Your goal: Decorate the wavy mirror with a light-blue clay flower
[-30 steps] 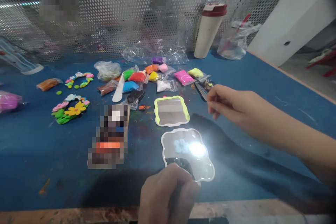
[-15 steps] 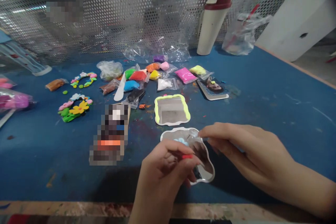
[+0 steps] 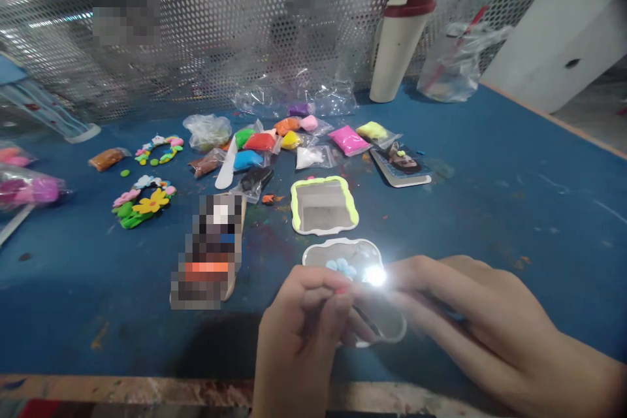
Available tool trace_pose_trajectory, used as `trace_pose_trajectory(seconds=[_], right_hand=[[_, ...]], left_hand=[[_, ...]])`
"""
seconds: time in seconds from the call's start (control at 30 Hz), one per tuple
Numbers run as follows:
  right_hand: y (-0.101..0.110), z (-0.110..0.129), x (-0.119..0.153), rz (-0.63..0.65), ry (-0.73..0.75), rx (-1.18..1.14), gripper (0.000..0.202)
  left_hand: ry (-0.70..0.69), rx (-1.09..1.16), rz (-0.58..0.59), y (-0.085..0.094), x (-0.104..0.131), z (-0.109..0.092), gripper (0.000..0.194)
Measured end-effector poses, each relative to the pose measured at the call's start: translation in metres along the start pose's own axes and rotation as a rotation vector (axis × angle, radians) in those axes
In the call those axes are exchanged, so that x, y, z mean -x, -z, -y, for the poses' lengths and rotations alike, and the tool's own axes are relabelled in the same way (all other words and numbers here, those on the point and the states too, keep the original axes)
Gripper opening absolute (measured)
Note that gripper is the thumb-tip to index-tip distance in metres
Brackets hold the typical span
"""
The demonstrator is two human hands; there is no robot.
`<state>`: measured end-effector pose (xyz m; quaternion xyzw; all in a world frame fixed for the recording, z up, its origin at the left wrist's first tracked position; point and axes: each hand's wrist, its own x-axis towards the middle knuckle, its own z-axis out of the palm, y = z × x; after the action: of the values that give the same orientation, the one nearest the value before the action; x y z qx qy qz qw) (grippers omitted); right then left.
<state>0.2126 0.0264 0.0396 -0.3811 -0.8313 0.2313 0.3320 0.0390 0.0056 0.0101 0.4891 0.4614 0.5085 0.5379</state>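
Note:
My left hand (image 3: pixel 313 313) pinches a small bit of red clay (image 3: pixel 341 290) between thumb and forefinger, above a white-rimmed mirror (image 3: pixel 343 243) with a wavy edge. Pale blue clay petals (image 3: pixel 341 267) lie on that mirror's glass. My right hand (image 3: pixel 455 307) comes in from the right with its fingers drawn together over the mirror's right side. A bright glare covers its fingertips, so I cannot make out what is between them. Just beyond lies a second mirror (image 3: pixel 324 204) with yellow-green clay along its frame.
Bags of coloured clay, such as a red one (image 3: pixel 261 141), lie behind the mirrors near a white spatula (image 3: pixel 226 166). Two clay-decorated rings, one with a yellow flower (image 3: pixel 151 201), are at left. A tall cup (image 3: pixel 399 52) stands at the back before a perforated metal screen (image 3: pixel 206 32).
My right hand has shifted slightly down, towards me, and a bright glare now shows at its fingertips. The left hand still pinches the red clay, its fingers closed more around it.

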Motion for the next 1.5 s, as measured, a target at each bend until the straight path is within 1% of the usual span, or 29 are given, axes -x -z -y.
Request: trace_pose_trajectory(seconds=[0.07, 0.13, 0.2, 0.37, 0.53, 0.7, 0.8, 0.87, 0.93, 1.03, 1.1, 1.13, 1.17, 1.23, 1.3, 1.33, 1.4, 1.5], right_hand=[[0.0, 0.001, 0.0, 0.021, -0.025, -0.002, 0.022], [-0.001, 0.001, 0.001, 0.057, -0.059, 0.006, 0.026], [-0.002, 0.001, 0.001, 0.078, -0.082, 0.014, 0.03], [-0.002, 0.002, 0.001, 0.054, -0.06, 0.011, 0.032], [0.002, 0.006, -0.007, 0.049, -0.038, -0.002, 0.036], [0.001, 0.006, -0.011, 0.028, -0.096, -0.092, 0.021], [-0.001, 0.003, -0.009, 0.014, -0.063, -0.114, 0.019], [-0.001, 0.001, -0.007, 0.002, -0.009, -0.06, 0.017], [0.003, 0.0, -0.005, -0.032, 0.053, 0.082, 0.019], [0.014, 0.002, -0.005, -0.118, 0.124, 0.361, 0.021], [0.02, 0.005, -0.007, -0.112, 0.158, 0.426, 0.022], [0.021, 0.007, -0.009, -0.074, 0.173, 0.402, 0.023], [0.021, 0.009, -0.011, -0.031, 0.146, 0.369, 0.025], [0.017, 0.013, -0.014, 0.032, 0.038, 0.251, 0.028], [0.011, 0.014, -0.015, 0.05, -0.079, 0.133, 0.028], [0.008, 0.014, -0.015, 0.056, -0.112, 0.085, 0.027], [0.002, 0.013, -0.013, 0.058, -0.127, 0.019, 0.024], [-0.002, 0.011, -0.01, 0.027, -0.096, -0.056, 0.021]], left_hand=[[-0.143, -0.076, -0.064, -0.002, 0.003, 0.002, 0.009], [-0.258, -0.141, -0.08, -0.003, 0.004, 0.005, 0.012], [-0.323, -0.188, -0.074, -0.002, 0.004, 0.006, 0.015], [-0.341, -0.22, -0.048, 0.0, 0.003, 0.007, 0.02], [-0.359, -0.206, -0.08, -0.003, 0.004, 0.007, 0.017], [-0.352, -0.162, -0.071, -0.003, 0.003, 0.007, 0.017], [-0.352, -0.107, -0.045, -0.002, 0.0, 0.007, 0.016], [-0.359, -0.095, -0.038, -0.001, -0.001, 0.007, 0.013], [-0.392, -0.097, -0.045, -0.001, -0.002, 0.006, 0.011], [-0.411, -0.108, -0.023, 0.0, -0.002, 0.004, 0.014], [-0.399, -0.114, 0.003, 0.0, -0.001, 0.003, 0.016], [-0.394, -0.119, 0.013, 0.0, -0.001, 0.002, 0.016], [-0.392, -0.128, 0.014, 0.0, -0.001, 0.002, 0.016], [-0.377, -0.157, 0.007, 0.0, -0.001, 0.001, 0.017], [-0.367, -0.185, -0.004, 0.001, -0.002, 0.001, 0.017], [-0.368, -0.195, -0.006, 0.001, -0.002, 0.001, 0.017], [-0.376, -0.211, 0.004, 0.001, -0.002, 0.001, 0.017], [-0.389, -0.225, 0.009, 0.002, -0.003, 0.0, 0.016]])
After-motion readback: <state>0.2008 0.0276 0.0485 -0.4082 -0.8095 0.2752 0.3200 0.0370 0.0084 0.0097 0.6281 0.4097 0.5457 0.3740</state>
